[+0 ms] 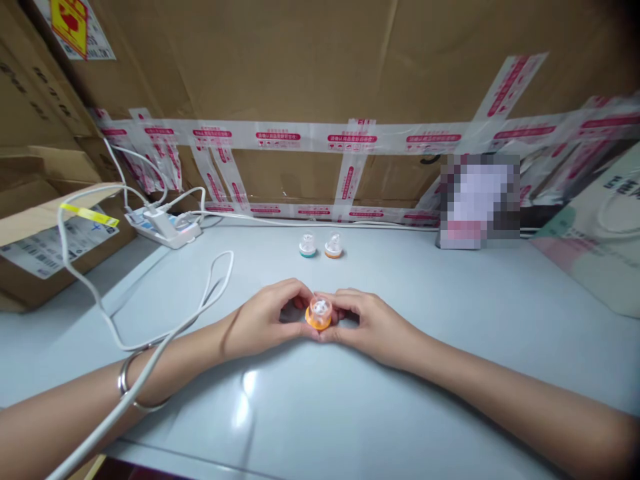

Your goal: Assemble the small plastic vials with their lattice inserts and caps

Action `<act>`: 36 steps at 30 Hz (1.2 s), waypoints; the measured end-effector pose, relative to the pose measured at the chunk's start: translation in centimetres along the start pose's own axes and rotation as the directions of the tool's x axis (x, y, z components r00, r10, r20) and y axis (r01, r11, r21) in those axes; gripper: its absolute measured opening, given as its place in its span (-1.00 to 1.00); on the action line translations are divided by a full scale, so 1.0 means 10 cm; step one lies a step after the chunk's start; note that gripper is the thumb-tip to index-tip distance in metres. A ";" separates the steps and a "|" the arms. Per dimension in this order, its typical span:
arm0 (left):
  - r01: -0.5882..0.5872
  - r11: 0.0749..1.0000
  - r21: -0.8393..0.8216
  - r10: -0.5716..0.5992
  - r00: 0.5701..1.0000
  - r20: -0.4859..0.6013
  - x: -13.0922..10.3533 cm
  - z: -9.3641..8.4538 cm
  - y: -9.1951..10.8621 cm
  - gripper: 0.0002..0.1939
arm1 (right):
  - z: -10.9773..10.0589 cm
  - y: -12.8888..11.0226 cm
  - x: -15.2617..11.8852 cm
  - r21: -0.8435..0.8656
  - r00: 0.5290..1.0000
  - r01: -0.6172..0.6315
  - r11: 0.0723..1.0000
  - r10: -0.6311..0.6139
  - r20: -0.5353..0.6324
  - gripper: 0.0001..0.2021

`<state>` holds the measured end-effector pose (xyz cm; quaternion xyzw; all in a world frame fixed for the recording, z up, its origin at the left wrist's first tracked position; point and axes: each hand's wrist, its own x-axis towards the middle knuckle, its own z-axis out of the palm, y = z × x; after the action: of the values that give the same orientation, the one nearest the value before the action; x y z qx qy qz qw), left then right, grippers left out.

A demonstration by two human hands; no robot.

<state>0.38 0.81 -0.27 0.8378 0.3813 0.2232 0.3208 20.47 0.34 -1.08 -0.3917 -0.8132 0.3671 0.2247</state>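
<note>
Between my two hands is a small clear-domed toy [319, 312] with an orange base and a white figure inside. My left hand [274, 313] grips it from the left, with thumb and fingers closed against its side. From the right, my right hand [364, 323] pinches the same toy, and the two thumbs meet at its front. Farther back on the table stand two similar domed toys, one with a green base [307, 245] and one with an orange base [333, 245]. Both stand upright and apart from my hands.
A white cable [95, 293] loops over the table and across my left forearm. It leads toward a power strip [173, 230]. An open carton [45, 260] stands left, a large taped cardboard box [300, 67] behind, a blurred-out upright object [477, 203] and a bag [605, 247] right.
</note>
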 end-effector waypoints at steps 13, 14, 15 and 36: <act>-0.039 0.994 0.101 0.051 0.992 -0.117 -0.02 0.11 0.04 -0.81 | 0.04 -0.11 0.02 -0.015 0.988 0.027 1.000 -0.029 -0.150 -0.82; -0.031 0.997 0.074 0.040 0.991 -0.130 -0.02 0.12 0.04 -0.80 | 0.04 -0.11 0.03 0.030 0.989 0.003 1.000 0.002 -0.149 -0.85; -0.023 0.999 0.042 0.028 0.989 -0.143 -0.02 0.13 0.04 -0.78 | 0.05 -0.11 0.04 0.088 0.988 -0.028 0.996 0.041 -0.149 -0.85; -0.061 0.964 -0.260 -0.014 0.960 -0.279 -0.02 0.16 0.02 -0.66 | 0.05 -0.13 0.05 0.731 0.912 -0.214 0.648 0.401 -0.088 -0.72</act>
<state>1.37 -0.03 -1.21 0.7519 0.3790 0.3916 0.3710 19.24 -0.05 -0.35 -0.4498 -0.4963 0.6327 0.3888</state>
